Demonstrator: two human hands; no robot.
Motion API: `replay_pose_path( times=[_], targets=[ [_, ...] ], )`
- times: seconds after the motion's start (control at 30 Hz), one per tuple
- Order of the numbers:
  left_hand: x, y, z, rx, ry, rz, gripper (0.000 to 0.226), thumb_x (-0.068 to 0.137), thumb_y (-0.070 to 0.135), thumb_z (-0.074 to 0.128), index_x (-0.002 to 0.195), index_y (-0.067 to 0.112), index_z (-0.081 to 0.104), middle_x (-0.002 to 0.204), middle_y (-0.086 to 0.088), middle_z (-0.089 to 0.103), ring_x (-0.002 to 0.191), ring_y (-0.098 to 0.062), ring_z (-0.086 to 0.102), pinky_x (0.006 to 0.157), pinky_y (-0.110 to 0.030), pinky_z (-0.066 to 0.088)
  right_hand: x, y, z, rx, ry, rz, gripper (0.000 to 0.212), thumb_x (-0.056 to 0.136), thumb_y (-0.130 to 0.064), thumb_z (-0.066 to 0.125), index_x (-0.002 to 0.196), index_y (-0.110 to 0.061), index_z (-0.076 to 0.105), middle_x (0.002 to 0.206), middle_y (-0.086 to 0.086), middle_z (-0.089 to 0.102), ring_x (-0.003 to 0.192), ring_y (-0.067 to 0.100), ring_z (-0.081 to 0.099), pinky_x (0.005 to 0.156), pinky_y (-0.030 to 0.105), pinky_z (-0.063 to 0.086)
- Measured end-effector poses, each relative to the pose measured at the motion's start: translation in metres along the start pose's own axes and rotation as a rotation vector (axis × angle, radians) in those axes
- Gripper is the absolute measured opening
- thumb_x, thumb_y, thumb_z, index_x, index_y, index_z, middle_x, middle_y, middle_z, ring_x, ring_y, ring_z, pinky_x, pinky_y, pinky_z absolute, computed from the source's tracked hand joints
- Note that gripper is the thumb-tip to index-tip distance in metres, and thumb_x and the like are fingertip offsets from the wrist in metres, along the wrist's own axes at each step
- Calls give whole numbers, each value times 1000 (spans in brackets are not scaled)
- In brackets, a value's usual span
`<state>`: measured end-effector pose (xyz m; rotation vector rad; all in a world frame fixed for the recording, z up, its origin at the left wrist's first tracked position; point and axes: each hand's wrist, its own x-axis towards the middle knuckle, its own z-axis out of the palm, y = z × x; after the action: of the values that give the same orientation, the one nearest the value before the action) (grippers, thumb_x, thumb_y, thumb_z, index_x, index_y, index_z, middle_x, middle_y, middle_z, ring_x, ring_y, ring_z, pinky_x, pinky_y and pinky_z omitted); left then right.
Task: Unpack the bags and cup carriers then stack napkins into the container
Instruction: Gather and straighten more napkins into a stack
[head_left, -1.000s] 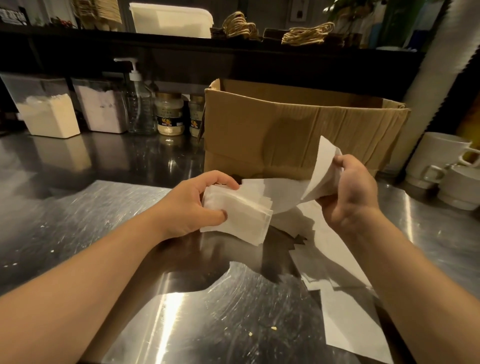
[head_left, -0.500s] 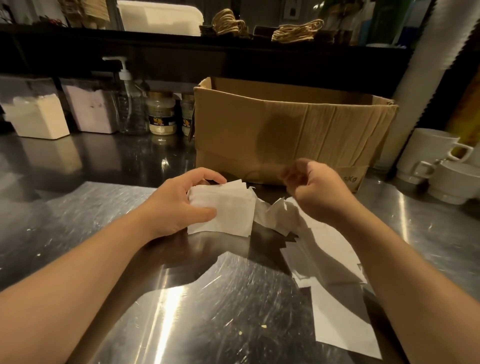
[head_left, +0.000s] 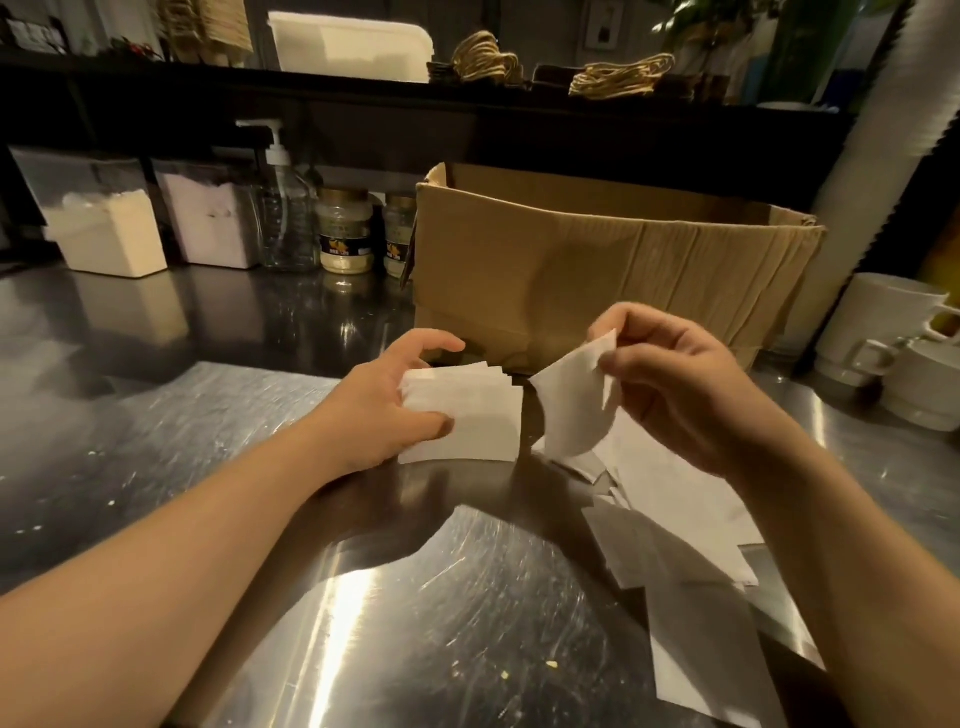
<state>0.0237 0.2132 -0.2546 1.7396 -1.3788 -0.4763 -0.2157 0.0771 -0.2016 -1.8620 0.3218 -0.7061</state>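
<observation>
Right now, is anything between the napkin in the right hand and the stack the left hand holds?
Nothing visible. The right hand pinches a single napkin just right of the napkin stack gripped by the left hand; only a narrow open gap over the steel counter separates them.

Dim, warm light fell from above, leaving the rear shelf (head_left: 363, 98) dark. Bright glare streaked the metal surface (head_left: 332, 623), crossed by forearm shadows. Wide-angle distortion bowed the edges; the right hand (head_left: 670, 384) was slightly motion-blurred.
</observation>
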Motion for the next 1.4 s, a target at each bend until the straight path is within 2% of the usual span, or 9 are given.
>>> replay_pose_path(
  times=[0.13,0.3,0.53,0.63,0.83,0.97,1.13,1.3,1.4],
  targets=[
    [0,2,5,-18,-2,53,61,90,11,74,117,61,52,114,17,61,99,-13,63,74,-23,58,-4,-2,14,-2,-115,42,12,84,-22,71,94,-15,70,93,1,73,86,19,70,70,31,60],
    [0,3,7,-153,-46,5,26,89,25,77,105,45,69,112,4,69,102,-29,66,91,-51,59,-7,-5,29,254,-423,137,17,78,-18,76,94,-13,74,102,13,72,99,30,71,82,36,61],
    [3,2,8,-217,-42,-40,44,98,11,62,118,50,60,122,12,59,108,-18,63,89,-37,59,-2,12,57,-390,-38,237,7,93,-29,71,94,-22,72,75,-4,72,66,15,68,64,29,61],
    [3,1,8,-294,-36,-46,27,102,34,53,125,44,59,123,6,62,110,-19,66,92,-39,57,0,18,56,-432,34,272,10,96,-33,68,96,-23,69,72,-3,71,55,10,64,54,22,54],
    [0,4,9,-309,-66,-10,54,92,72,43,133,37,54,124,10,61,110,-8,65,96,-32,54,3,23,57,-396,159,337,16,97,-38,65,91,-24,70,78,4,70,67,15,64,52,26,52],
    [0,1,5,-278,-98,0,64,78,70,62,134,42,50,125,10,61,104,-7,68,91,-33,58,4,23,58,-405,173,331,17,98,-40,63,93,-25,69,87,2,71,80,20,67,53,29,54],
    [-2,1,6,-33,-78,30,79,80,25,87,139,51,41,125,24,52,111,-10,61,93,-31,59,5,28,57,-464,176,279,14,92,-39,73,99,-28,66,88,-4,69,82,14,65,65,28,55],
    [-4,0,9,-116,-71,152,83,81,10,85,141,49,43,115,22,61,111,-9,64,93,-36,59,6,29,44,-550,64,155,101,69,-39,92,148,-40,29,147,-8,35,126,8,44,106,28,44],
    [-7,3,9,-182,-118,178,88,79,3,85,146,42,41,106,21,63,104,-12,68,85,-29,60,4,30,44,-635,-119,113,119,66,-47,92,151,-57,9,155,-25,16,137,7,28,114,33,30]
  ],
)
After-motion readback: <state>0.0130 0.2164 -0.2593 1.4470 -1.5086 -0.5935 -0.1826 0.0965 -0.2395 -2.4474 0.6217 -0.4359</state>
